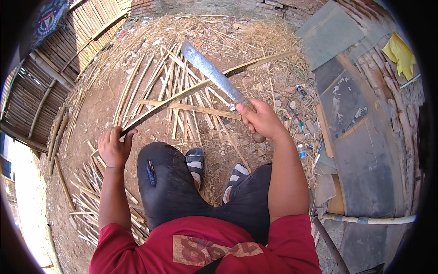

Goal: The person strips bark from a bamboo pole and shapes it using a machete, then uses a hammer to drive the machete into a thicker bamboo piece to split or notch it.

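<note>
The person's left hand (115,147) is closed around the near end of a long, narrow strip of split bamboo (173,101), pale along one edge and dark along its side, which slants up and away to the right above the ground. The right hand (262,119) is wrapped around the brown wooden handle of a machete with a broad, grey metal blade (207,71), its tip pointing up and to the left. The blade crosses over the strip; whether the two touch, I cannot tell. Beneath them, a loose pile of thin, pale bamboo strips (167,84) lies fanned out on the brown dirt ground (102,98), and a second heap of short, pale strips (93,196) lies near the left forearm. Yellow, dry straw (269,39) is spread along the far side. Two grey strapped sandals (195,160) stand between the piles and the person. To the right are a small clear plastic bottle with a blue label (301,151), large dark flat sheets (365,169) and a crumpled yellow sheet (399,55).
</note>
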`<state>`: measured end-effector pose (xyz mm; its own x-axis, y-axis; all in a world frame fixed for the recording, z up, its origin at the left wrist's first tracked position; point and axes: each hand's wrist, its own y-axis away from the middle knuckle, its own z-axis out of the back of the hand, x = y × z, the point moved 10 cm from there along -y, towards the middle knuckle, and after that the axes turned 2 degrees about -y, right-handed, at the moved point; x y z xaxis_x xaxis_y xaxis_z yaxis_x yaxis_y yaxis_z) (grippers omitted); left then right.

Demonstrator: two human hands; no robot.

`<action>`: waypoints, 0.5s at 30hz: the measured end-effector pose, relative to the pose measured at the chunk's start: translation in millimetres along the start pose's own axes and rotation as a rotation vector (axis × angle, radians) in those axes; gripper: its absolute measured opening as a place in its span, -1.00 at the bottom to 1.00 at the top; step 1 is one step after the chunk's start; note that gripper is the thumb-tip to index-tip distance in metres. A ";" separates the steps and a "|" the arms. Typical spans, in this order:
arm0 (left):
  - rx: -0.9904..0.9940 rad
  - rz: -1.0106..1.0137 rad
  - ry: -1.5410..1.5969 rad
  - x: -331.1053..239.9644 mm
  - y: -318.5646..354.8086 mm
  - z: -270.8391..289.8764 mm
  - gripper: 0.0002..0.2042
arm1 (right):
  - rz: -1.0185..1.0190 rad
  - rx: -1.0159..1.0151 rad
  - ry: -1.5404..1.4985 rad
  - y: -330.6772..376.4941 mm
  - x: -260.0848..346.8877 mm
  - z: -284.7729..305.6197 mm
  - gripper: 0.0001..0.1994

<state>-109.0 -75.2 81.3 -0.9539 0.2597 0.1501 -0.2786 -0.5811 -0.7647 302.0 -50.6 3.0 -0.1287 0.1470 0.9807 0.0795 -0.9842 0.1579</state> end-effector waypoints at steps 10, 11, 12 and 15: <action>-0.028 -0.017 0.008 -7.2 -5.2 3.1 -0.58 | -0.011 -0.084 0.071 -0.9 -1.5 13.3 -0.48; -0.040 -0.031 0.017 -11.3 -6.4 2.4 -0.57 | -0.005 -0.059 0.135 -1.9 -1.3 4.0 -0.47; -0.014 -0.018 0.017 -13.4 -7.5 0.2 -0.57 | 0.001 -0.034 0.198 -3.3 -2.1 -4.8 -0.46; -0.004 -0.025 0.030 -14.2 -6.5 1.8 -0.57 | -0.006 -0.024 0.213 -1.9 0.2 -5.9 -0.43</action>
<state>-93.8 -76.5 85.3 -0.9428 0.2974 0.1507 -0.3022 -0.5711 -0.7633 295.9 -49.3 2.3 -0.3354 0.1311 0.9329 0.0545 -0.9859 0.1582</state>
